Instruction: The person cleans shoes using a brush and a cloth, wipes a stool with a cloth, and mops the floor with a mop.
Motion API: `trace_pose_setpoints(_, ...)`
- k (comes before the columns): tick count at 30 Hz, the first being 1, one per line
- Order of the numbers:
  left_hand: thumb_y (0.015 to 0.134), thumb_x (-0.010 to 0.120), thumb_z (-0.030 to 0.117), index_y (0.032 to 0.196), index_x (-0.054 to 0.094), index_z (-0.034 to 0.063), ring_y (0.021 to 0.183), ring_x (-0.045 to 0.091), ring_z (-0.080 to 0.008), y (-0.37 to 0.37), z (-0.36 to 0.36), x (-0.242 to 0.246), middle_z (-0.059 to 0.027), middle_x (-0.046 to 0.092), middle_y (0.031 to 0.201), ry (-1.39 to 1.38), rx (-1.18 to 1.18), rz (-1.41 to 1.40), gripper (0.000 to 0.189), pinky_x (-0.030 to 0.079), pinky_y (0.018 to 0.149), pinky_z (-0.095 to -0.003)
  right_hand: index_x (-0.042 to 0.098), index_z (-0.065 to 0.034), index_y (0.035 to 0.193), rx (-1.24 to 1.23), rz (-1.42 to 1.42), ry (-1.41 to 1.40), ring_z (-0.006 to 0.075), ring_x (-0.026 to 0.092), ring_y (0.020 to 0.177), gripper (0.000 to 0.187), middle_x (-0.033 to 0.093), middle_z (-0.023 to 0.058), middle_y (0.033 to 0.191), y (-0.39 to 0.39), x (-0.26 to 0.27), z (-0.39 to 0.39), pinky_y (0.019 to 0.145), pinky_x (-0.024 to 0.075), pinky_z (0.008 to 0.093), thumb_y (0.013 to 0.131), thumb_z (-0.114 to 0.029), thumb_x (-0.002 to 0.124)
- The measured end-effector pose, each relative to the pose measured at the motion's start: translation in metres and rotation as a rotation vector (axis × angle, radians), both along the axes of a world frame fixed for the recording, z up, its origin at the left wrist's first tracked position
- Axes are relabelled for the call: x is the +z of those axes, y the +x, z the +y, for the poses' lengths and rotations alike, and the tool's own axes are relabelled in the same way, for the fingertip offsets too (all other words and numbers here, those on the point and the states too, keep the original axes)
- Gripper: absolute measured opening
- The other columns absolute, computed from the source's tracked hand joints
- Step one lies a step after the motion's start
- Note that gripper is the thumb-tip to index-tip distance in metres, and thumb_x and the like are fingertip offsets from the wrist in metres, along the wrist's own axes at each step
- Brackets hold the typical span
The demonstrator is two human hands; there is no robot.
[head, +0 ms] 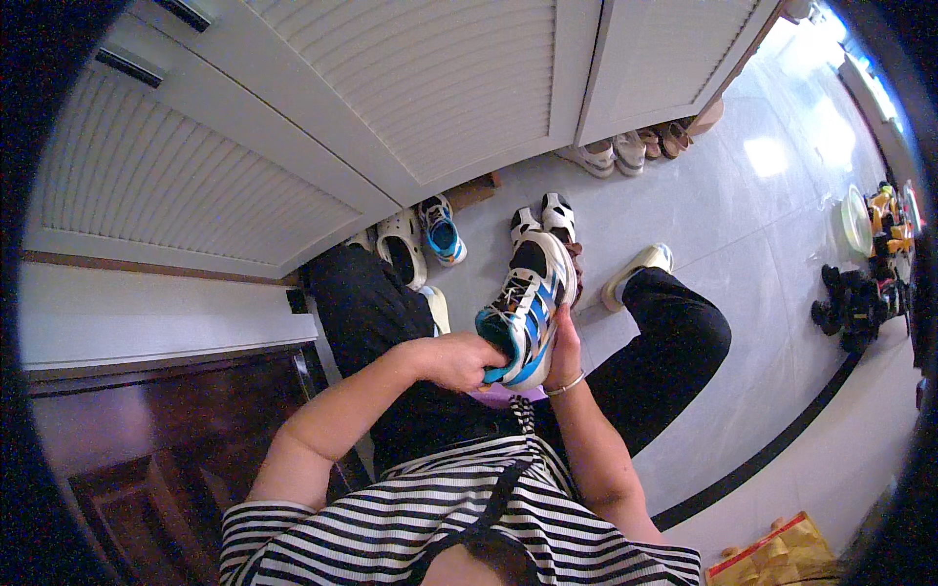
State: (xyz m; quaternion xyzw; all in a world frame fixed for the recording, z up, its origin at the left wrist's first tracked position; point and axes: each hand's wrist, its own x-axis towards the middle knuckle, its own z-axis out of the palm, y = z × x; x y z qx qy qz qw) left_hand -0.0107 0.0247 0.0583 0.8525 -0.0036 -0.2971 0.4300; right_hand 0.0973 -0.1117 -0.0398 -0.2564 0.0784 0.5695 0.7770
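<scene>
A white, blue and black sneaker (529, 304) with white laces is raised in front of my lap, toe pointing away from me. My left hand (460, 360) grips its turquoise heel collar, the fingertips hooked into the shoe opening. Along the sole on the other side lies my right hand (563, 350), mostly hidden behind the shoe. A similar blue and white sneaker (442, 233) rests on the floor beside the cabinet. Past the raised toe, a pair of white and black shoes (557, 212) sits on the tiles, with a dark red item (576, 264) partly hidden there.
White louvred cabinet doors (410, 80) rise ahead. A cream clog (401, 249) and a cardboard piece (473, 192) are at their base; several shoes (629, 152) line the right part. Toys (890, 220) and a black object (854, 308) stand far right. A yellow bag (777, 553) is lower right.
</scene>
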Motion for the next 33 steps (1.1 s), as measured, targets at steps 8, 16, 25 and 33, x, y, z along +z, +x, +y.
trace_pose_setpoints(8, 0.066, 0.048, 0.003, 0.107, 0.058, 0.0058, 0.088, 0.06, -0.0299, 0.007, -0.003, 0.024, -0.0137, 0.061, 0.098, 0.023, 0.268, -0.381, 0.042, 0.048, 0.079, -0.0357, 0.043, -0.0045, 0.124, -0.046, 0.085, 0.077, 0.0285, 0.055, 0.101, 0.057, 0.055, 0.0134, 0.115, 0.011, 0.004, 0.006, 0.09, 0.0431, 0.0404, 0.09, -0.05, 0.032)
trace_pose_setpoints(16, 0.064, 0.076, 0.023, 0.107, 0.042, 0.0064, 0.091, 0.058, -0.0211, -0.005, -0.009, -0.008, -0.0126, 0.059, 0.103, -0.262, 0.523, -0.089, 0.057, 0.046, 0.079, -0.0317, 0.044, -0.0059, 0.123, -0.039, 0.07, 0.055, 0.0255, 0.056, 0.1, 0.053, 0.057, 0.0107, 0.113, 0.006, 0.001, 0.005, 0.09, 0.0441, 0.0386, 0.09, -0.047, 0.036)
trace_pose_setpoints(25, 0.065, 0.073, 0.028, 0.101, 0.056, 0.0041, 0.082, 0.059, -0.0324, -0.007, -0.019, -0.034, -0.0145, 0.06, 0.088, -0.038, 0.286, -0.491, 0.046, 0.047, 0.071, -0.0376, 0.044, -0.0054, 0.124, 0.008, 0.157, 0.116, 0.0258, 0.055, 0.102, 0.053, 0.056, 0.0117, 0.115, 0.003, 0.0, 0.0, 0.091, 0.0432, 0.0392, 0.092, -0.046, 0.034)
trace_pose_setpoints(33, 0.065, 0.075, 0.017, 0.088, 0.059, 0.0012, 0.071, 0.057, -0.0233, -0.021, -0.015, -0.021, -0.0097, 0.057, 0.081, -0.136, 0.53, -0.328, 0.032, 0.044, 0.067, -0.0308, 0.042, -0.0011, 0.126, -0.079, -0.122, 0.038, 0.025, 0.047, 0.113, 0.068, 0.048, 0.0124, 0.125, 0.02, -0.016, 0.002, 0.097, 0.0337, 0.0359, 0.089, -0.056, 0.026)
